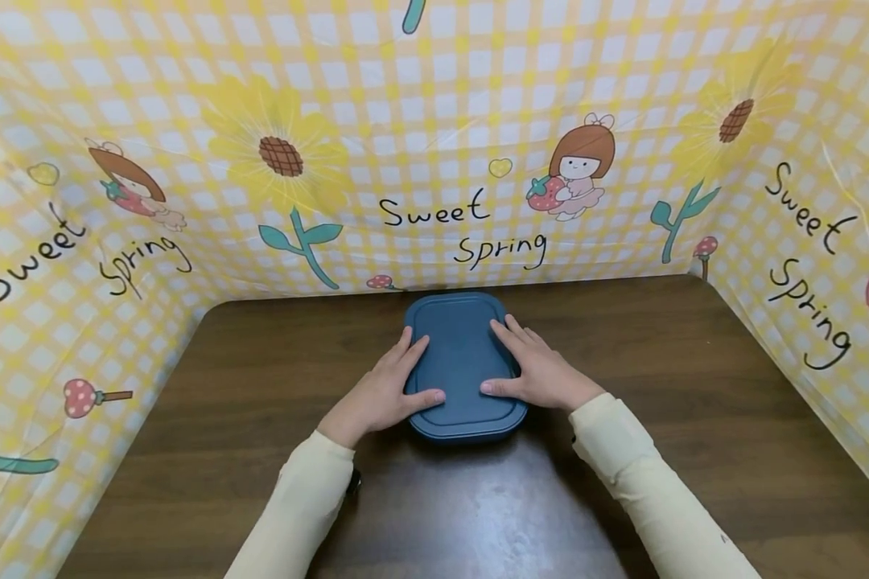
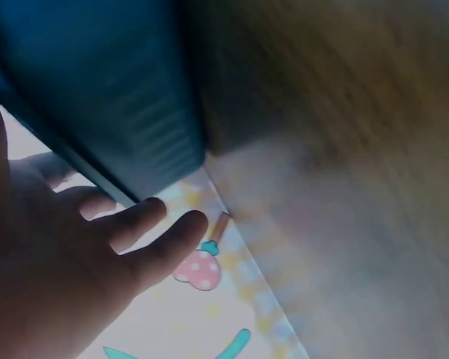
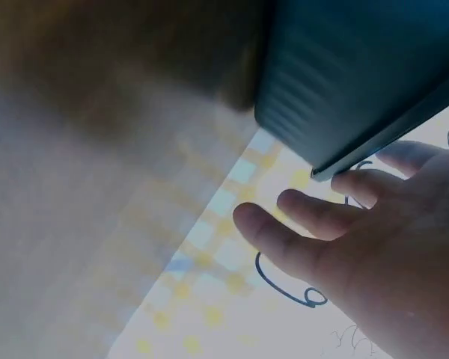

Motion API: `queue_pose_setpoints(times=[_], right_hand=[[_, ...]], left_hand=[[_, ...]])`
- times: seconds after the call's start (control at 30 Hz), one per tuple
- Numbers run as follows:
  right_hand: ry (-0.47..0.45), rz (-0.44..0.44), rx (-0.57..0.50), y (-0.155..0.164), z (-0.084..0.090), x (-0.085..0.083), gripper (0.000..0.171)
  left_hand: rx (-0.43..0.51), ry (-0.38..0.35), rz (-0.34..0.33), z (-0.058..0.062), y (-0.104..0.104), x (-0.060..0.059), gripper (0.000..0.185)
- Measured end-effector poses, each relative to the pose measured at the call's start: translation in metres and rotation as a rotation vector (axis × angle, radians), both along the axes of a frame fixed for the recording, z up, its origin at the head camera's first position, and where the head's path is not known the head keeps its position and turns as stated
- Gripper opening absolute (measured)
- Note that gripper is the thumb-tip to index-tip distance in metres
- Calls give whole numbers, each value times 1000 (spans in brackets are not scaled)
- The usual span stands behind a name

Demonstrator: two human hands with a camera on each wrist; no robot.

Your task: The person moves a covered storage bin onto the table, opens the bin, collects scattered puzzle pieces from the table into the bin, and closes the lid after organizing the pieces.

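Cream sleeves (image 1: 297,515) are reaching in from the near edge of the dark brown wooden tabletop (image 1: 695,450), one from the left and one from the right. Just beyond them, the left hand (image 1: 384,390) is lying flat along the left edge of a dark blue lidded container (image 1: 463,354), its fingers nearly straight and its thumb stretching across the near part of the lid. The right hand (image 1: 536,371) is mirroring it on the right edge, fingers extended toward the far end and thumb pointing inward, so that the two thumb tips are sitting near each other on the lid without touching. Neither hand is curling around the container; both are pressing or resting on it with open fingers. In the blurred left wrist view, the straight fingers (image 2: 146,247) are showing beside the blue container wall (image 2: 120,97), and the right wrist view is showing the same with its fingers (image 3: 299,239). The container is sitting on the middle of the tabletop, toward its far side. Farther back, a yellow checked backdrop (image 1: 434,145) printed with sunflowers and the words "Sweet Spring" is surrounding the tabletop on the left, far and right sides.
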State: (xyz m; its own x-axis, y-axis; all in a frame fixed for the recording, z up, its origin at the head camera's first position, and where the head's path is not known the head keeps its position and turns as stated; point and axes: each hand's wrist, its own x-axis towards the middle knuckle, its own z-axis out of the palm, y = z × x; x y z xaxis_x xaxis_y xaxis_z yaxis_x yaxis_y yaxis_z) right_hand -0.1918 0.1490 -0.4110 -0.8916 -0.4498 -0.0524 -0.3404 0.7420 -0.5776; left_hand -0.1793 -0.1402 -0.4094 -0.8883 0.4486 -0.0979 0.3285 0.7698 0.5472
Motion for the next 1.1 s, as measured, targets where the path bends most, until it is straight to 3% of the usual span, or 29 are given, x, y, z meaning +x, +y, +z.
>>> queue_pose_setpoints(times=[0.17, 0.53, 0.87, 1.1], right_hand=[[-3, -7, -6, 2, 2, -8, 109], [29, -29, 100, -3, 5, -8, 112], [-21, -51, 67, -4, -2, -9, 114], [-34, -62, 21, -2, 2, -9, 119]], left_hand=[[50, -49, 16, -5, 1, -12, 102], [36, -96, 43, -5, -1, -13, 107], [94, -110, 49, -15, -6, -19, 96], [126, -116, 48, -14, -5, -19, 91]])
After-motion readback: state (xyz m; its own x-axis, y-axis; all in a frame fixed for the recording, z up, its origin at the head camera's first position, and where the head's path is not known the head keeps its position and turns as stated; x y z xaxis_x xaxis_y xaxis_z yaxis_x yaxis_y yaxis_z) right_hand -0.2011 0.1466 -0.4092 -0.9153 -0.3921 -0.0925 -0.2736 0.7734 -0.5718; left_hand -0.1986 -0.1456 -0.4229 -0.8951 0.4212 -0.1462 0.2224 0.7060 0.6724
